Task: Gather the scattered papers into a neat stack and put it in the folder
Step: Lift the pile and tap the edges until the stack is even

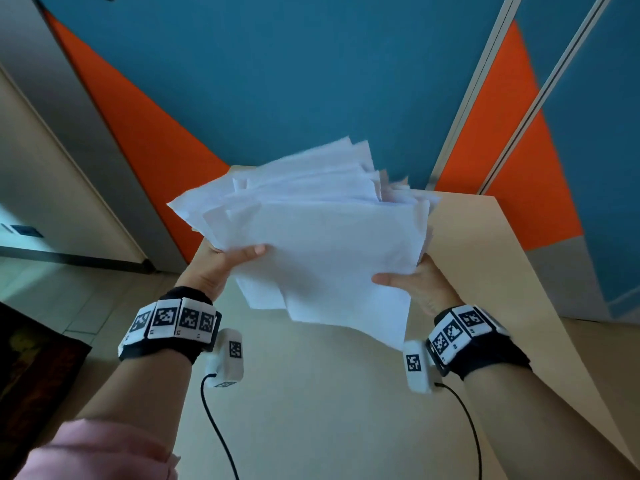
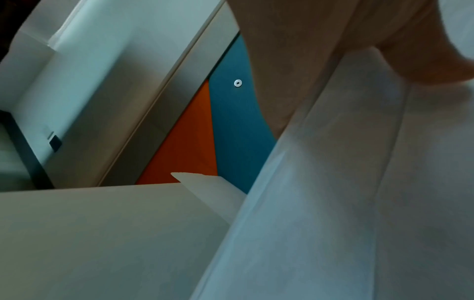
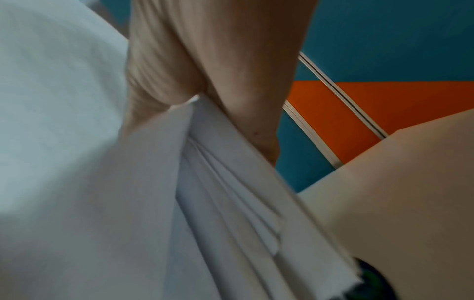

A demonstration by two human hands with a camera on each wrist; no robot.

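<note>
A loose, uneven pile of white papers hangs in the air above the beige table, its sheets fanned out and misaligned. My left hand grips the pile's left edge, thumb on top. My right hand grips the right edge, thumb on top too. In the left wrist view the papers fill the right side under my left hand. In the right wrist view several sheet edges run between my fingers. No folder is in view.
The table's far edge meets a blue and orange partition wall. The floor lies off the table's left side. Cables trail from my wrist cameras over the tabletop.
</note>
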